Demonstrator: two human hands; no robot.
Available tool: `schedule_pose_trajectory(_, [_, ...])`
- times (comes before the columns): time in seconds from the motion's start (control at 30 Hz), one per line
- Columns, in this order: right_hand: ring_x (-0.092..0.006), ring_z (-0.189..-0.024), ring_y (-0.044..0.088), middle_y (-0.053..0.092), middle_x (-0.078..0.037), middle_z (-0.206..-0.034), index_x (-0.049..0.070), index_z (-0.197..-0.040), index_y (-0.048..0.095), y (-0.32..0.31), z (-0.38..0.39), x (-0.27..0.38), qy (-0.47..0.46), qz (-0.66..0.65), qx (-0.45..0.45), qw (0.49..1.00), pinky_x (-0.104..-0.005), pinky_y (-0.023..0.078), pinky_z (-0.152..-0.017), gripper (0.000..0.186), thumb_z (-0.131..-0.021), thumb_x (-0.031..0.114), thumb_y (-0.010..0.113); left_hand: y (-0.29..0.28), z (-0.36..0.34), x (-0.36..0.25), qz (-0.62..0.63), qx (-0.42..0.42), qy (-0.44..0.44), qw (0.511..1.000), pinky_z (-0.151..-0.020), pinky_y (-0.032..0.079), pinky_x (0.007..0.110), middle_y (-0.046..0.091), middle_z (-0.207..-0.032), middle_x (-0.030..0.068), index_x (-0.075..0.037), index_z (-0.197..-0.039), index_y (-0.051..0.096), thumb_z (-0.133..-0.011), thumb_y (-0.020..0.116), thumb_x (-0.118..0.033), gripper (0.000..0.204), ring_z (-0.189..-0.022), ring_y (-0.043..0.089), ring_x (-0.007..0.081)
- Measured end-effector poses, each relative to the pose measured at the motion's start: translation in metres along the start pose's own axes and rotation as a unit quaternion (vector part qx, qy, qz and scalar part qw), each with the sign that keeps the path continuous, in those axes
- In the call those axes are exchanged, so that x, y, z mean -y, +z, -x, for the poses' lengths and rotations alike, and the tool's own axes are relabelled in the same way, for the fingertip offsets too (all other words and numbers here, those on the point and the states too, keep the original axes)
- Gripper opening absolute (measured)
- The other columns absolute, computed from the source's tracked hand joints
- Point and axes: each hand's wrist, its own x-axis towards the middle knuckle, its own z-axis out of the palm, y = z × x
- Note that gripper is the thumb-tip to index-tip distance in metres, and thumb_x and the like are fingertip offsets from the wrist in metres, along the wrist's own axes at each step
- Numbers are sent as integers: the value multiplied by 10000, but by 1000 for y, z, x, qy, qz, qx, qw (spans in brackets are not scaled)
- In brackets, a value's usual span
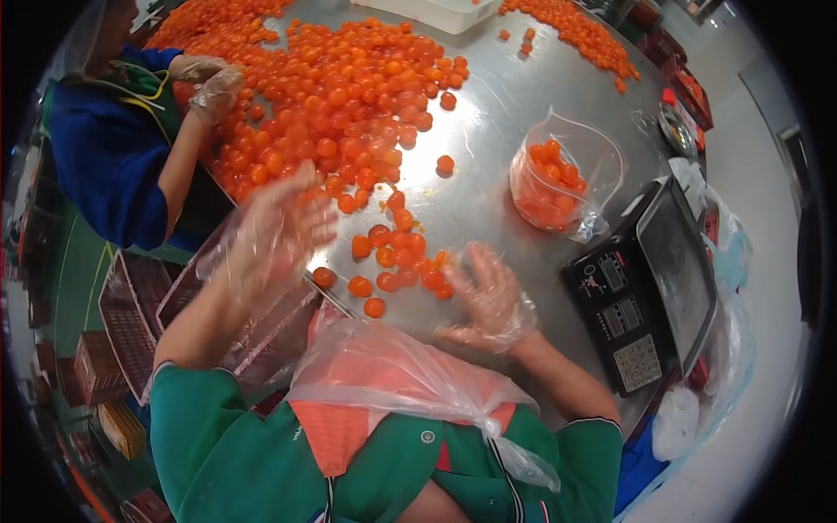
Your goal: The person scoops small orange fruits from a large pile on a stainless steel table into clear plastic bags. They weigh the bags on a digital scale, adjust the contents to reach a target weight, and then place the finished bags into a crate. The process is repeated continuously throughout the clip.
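Both my hands wear clear plastic gloves. My left hand (275, 222) is raised at the near-left edge of the steel table (479, 96), fingers spread beside a large pile of glossy orange, yolk-like balls (331, 78). My right hand (484, 301) has its fingers apart at the right side of a smaller group of the same balls (401, 253), close to them. I see nothing held in either hand. A clear plastic bag (545, 205) with several balls inside stands upright beyond my right hand. A black electronic scale (602, 288) sits to the right of it.
A co-worker in blue (109, 161) works at the pile on the left with gloved hands. A white tray (423, 13) is at the far edge, a metal bowl (676, 131) at the right. Plastic crates (122, 314) stand left below the table edge, plastic bags (728, 349) at the right.
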Motion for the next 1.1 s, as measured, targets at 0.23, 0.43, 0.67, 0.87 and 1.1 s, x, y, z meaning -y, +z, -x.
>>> schedule_pose_trajectory(0.23, [-492,-1356,254,199,-275,-1505,232,-1496,274,42,-93,22,29,25,17,999,-578,267,-1074,980,-697,622,687,-43,-7,61,132,-34,-154,979,-965,416,565,355,-1283,248,-89,-1344,307,-893,619,-346,606,-1158,452,419])
schedule_pose_trajectory(0.43, [-456,-1340,300,261,-272,-1479,69,-1456,327,72,-188,-10,55,-75,-154,984,-511,306,-1074,972,-704,534,731,-34,-51,49,207,-30,-35,977,-1085,164,678,-77,-1578,169,-115,-1520,-19,-931,545,-437,877,-1437,58,443])
schedule_pose_trajectory(0.67, [-424,-1291,383,358,-257,-1433,36,-1384,431,97,-259,-23,85,-160,-239,954,-478,326,-1083,861,-707,436,782,-35,-109,44,267,6,6,964,-1069,262,658,83,-1565,175,-109,-1511,106,-948,490,-476,774,-1414,175,439])
schedule_pose_trajectory(0.87, [-311,-1193,531,571,-163,-1291,14,-1180,609,95,-265,4,42,-420,-187,887,-395,407,-1028,452,-816,258,719,-13,-139,44,329,61,90,938,-1013,436,553,533,-1307,162,-67,-1329,468,-963,443,-471,546,-1185,531,366])
schedule_pose_trajectory(1.1, [-310,-1181,530,596,-156,-1264,30,-1116,632,88,-238,29,-56,-507,-286,811,-410,403,-1028,355,-790,147,707,12,-112,51,407,31,140,902,-967,484,446,604,-1165,150,-23,-1193,547,-917,504,-238,352,-1069,588,307])
